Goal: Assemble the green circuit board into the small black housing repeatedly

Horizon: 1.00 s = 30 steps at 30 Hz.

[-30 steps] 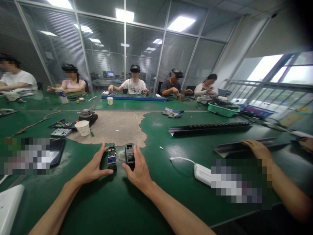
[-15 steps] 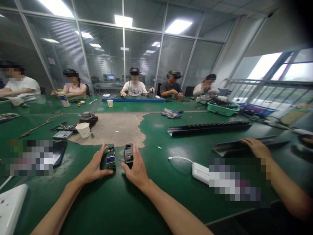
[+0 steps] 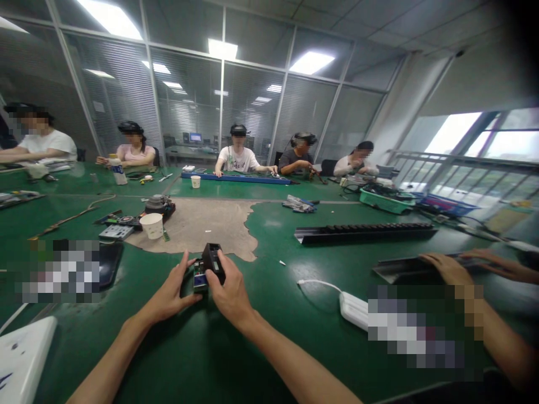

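Note:
My left hand (image 3: 173, 289) curves around the left side of a small circuit board (image 3: 201, 282) with a blue display. Its thumb is at the board's near end and its fingers are by the far end. A dark plastic housing (image 3: 213, 259) with cutouts is gripped in my right hand (image 3: 229, 285), between thumb and fingers. The housing tilts up at the board's right side, partly overlapping it. From this angle I cannot tell whether the two parts touch.
A paper cup (image 3: 152, 226) and a drive-like metal part (image 3: 117, 232) stand beyond my left hand. To the right lie a white power strip (image 3: 352, 310) and black channels (image 3: 366, 233). A neighbour's hands (image 3: 448, 268) rest on one channel. Several people sit opposite.
My right hand has lifted and tilted the housing and brought it left against or close to the circuit board. My left hand stays around the board. The view has shifted slightly.

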Motion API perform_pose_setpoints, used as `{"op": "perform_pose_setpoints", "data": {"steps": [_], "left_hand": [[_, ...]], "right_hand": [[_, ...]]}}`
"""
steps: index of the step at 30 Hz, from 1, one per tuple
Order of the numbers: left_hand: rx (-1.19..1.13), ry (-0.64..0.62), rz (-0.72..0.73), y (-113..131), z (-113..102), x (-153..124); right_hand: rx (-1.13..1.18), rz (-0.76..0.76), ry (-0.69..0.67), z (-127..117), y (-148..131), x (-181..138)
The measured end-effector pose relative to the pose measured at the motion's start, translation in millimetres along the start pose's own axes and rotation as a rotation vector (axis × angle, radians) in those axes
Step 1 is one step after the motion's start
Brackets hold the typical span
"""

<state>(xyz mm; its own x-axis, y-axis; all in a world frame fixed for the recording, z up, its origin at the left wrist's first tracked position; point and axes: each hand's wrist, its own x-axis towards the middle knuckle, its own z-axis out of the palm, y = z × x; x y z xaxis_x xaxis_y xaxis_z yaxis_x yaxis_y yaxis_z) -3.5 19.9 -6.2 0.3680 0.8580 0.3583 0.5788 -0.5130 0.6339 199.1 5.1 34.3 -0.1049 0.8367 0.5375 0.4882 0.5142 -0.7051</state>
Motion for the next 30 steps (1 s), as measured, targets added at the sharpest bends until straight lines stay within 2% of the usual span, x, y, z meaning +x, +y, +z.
{"op": "perform_pose_setpoints", "data": {"steps": [7, 13, 19, 23, 30], "left_hand": [[0.000, 0.037, 0.007, -7, 3, -2], [0.044, 0.043, 0.047, -14, 5, -3], [0.109, -0.014, 0.083, -5, 2, -3], [0.131, -0.019, 0.063, -2, 1, -2], [0.130, -0.037, 0.089, -3, 0, -1]], "right_hand": [[-0.115, -0.021, -0.100, 32, -15, 0], [-0.251, 0.000, -0.189, 38, -14, 0], [-0.367, -0.006, -0.271, 40, -9, -14], [-0.378, -0.025, -0.257, 42, -6, -18], [-0.246, -0.024, -0.198, 45, 2, -17]]}}
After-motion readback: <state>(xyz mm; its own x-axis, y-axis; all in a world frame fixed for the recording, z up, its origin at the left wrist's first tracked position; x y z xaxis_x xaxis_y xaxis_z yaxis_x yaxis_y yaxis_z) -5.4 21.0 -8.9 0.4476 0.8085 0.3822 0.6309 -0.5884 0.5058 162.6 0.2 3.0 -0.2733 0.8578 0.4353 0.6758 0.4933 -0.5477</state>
